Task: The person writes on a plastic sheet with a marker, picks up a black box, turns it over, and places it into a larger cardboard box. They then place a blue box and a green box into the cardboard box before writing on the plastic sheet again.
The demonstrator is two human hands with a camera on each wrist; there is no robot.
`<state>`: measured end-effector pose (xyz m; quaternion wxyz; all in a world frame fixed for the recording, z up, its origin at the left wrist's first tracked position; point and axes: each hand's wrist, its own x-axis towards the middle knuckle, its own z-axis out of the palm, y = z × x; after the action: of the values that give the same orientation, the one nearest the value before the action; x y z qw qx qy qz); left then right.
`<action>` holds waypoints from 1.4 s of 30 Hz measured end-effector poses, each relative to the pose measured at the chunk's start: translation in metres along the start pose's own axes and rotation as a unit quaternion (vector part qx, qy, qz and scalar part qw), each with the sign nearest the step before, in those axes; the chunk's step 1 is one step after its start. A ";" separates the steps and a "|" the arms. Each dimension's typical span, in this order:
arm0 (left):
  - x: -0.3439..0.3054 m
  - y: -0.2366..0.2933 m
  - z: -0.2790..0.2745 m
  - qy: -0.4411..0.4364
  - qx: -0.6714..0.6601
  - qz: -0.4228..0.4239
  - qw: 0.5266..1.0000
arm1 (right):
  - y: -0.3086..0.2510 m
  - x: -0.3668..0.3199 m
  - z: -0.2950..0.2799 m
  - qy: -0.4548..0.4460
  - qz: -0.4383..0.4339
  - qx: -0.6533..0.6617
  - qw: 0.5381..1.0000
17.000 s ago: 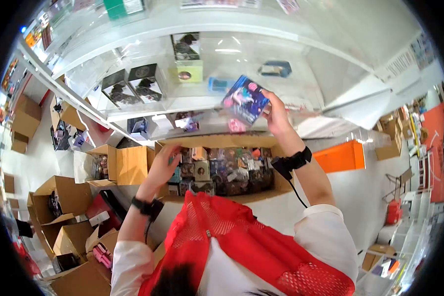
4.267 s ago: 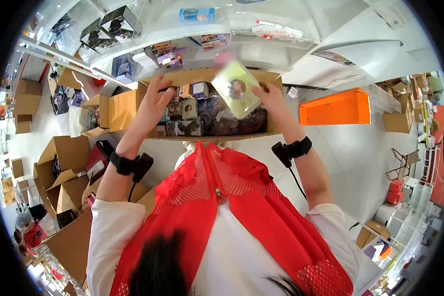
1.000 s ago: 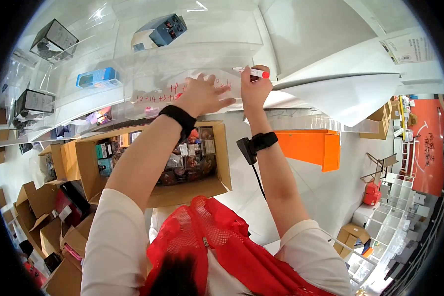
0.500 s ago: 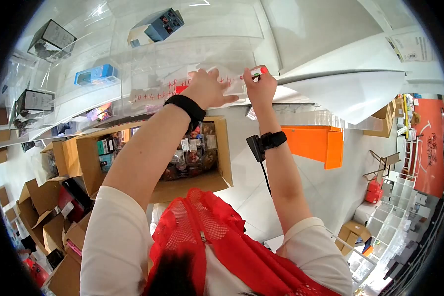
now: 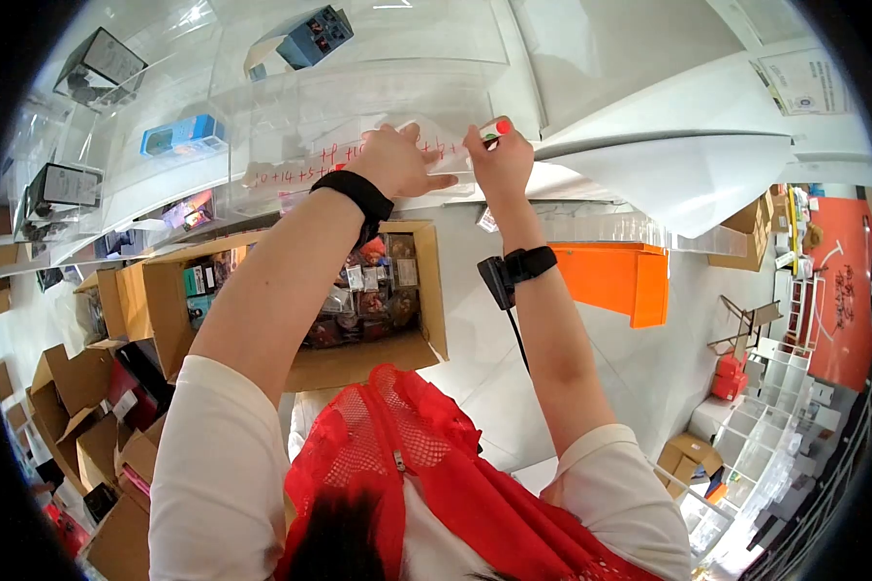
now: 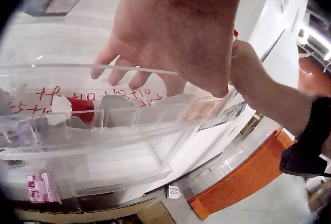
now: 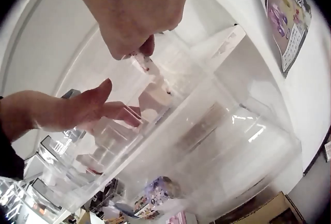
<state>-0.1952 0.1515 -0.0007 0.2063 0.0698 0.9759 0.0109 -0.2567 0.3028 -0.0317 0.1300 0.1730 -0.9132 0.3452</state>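
My right hand (image 5: 506,167) pinches a white marker with a red end (image 5: 501,127) near the front of a clear shelf. Its tip points down at a white sheet (image 5: 266,167) that bears rows of red handwritten figures and plus signs. My left hand (image 5: 394,163) lies across the sheet with fingers spread, just left of the marker, and covers part of the writing. Beside its fingers in the left wrist view is a small red piece (image 6: 83,110). In the right wrist view the marker (image 7: 143,63) shows below the curled fingers.
A blue box (image 5: 184,137), a dark blue box (image 5: 310,39) and black-and-white boxes (image 5: 63,189) stand on the clear shelves. Below the left arm is a carton (image 5: 434,290) of small packaged goods. An orange bin (image 5: 606,276) is on the right.
Earlier the right hand held a blue box, then a green one, over the carton. Now it holds the marker at the sheet, slightly further right along the writing than a second ago.
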 end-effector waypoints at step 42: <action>-0.008 0.002 0.001 0.038 -0.022 -0.001 0.999 | -0.005 -0.029 -0.008 0.152 -0.091 0.216 0.960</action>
<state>-0.1877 0.1522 0.0013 0.1705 0.0635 0.9827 0.0350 -0.2273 0.3109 -0.0330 0.2582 0.2250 -0.7668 0.5429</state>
